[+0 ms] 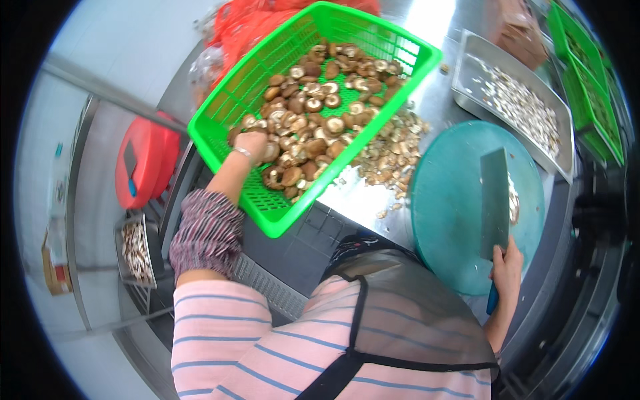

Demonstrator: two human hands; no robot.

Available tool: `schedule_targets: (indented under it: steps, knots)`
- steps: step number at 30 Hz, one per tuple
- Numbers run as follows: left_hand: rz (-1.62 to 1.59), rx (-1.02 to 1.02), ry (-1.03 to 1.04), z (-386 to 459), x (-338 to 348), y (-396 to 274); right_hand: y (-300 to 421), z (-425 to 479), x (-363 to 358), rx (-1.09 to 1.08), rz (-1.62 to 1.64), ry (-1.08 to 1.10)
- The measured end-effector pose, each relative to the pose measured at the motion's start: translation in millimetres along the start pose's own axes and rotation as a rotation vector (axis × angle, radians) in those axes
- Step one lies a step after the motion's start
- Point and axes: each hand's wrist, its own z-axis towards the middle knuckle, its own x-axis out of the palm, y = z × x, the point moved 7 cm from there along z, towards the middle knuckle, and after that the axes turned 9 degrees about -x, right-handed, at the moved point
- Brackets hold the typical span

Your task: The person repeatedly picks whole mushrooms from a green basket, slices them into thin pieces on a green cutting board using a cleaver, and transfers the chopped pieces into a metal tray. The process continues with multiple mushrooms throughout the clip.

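Observation:
My left hand reaches into a green plastic basket and touches the brown-capped mushrooms at its left side. Its fingertips are hidden among them, so whether one is gripped is unclear. On the right, my right hand is closed around the blue handle of a cleaver. The broad blade is over a round green cutting board. Sliced mushroom lies just right of the blade, partly hidden by it. Cut mushroom stems are heaped on the steel table between basket and board.
A steel tray of sliced mushrooms lies beyond the board. Green crates stand at far right, red plastic bags behind the basket. To the left are red round boards with a knife and another mushroom tray.

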Motion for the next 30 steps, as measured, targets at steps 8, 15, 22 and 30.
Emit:
schedule_targets:
  steps: [8, 15, 22, 30]
  knots:
    - [-1.018, 0.340, -0.376, -100, -228, -140, 12, 0, 0, -0.091, -0.111, -0.061]
    - [-1.006, 0.659, -0.408, -148, -222, -380, 29, -22, -5, 0.104, 0.451, -0.087]
    - [-1.092, 0.727, -0.359, -154, -207, -395, 17, -34, 6, 0.117, 0.507, 0.042]
    - [-1.148, 0.749, -0.403, -159, -202, -391, 20, -37, 7, 0.167, 0.510, 0.069]
